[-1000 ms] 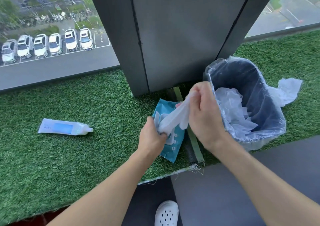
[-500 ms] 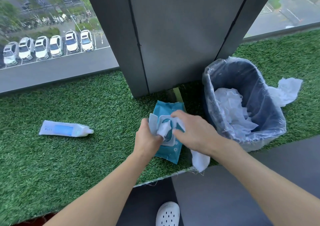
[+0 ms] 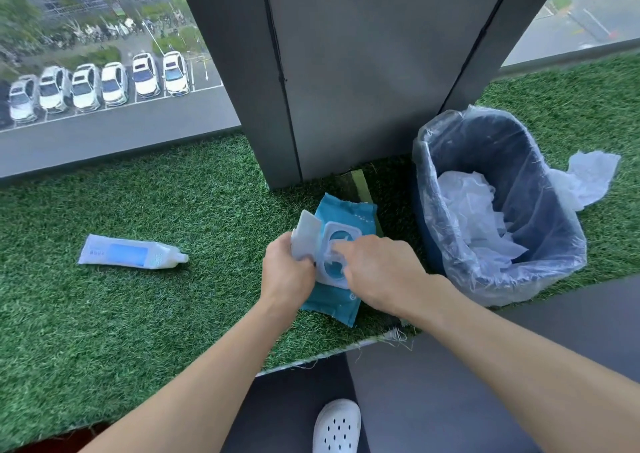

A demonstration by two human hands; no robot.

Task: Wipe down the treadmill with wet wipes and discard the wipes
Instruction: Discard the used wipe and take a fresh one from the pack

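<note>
**Clerk:** What differs from half a second ago?

**Inspector:** The white wipe that hung below the right hand (image 3: 377, 272) no longer shows. The tuft that stood up from the dispenser opening (image 3: 333, 268) has gone down. Both hands remain on the pack.

**Clerk:** The count, left to right?

**Inspector:** One tube (image 3: 131, 253), well left of the left hand (image 3: 287, 274), lying flat with its nozzle toward that hand. One left hand, gripping the raised lid flap (image 3: 306, 236). One wet-wipe pack (image 3: 346, 215), under and between the hands on the turf (image 3: 173, 314). One right hand, fingers reaching onto the opening. Its palm is hidden, so whether it holds anything cannot be told. One lined bin (image 3: 512, 161), near its right side, with crumpled white material (image 3: 464, 206) inside.

**Clerk:** The pack's axis?

**Inspector:** It runs away from the person. The far end is tipped slightly right and points toward the pillar (image 3: 346, 71).
</note>
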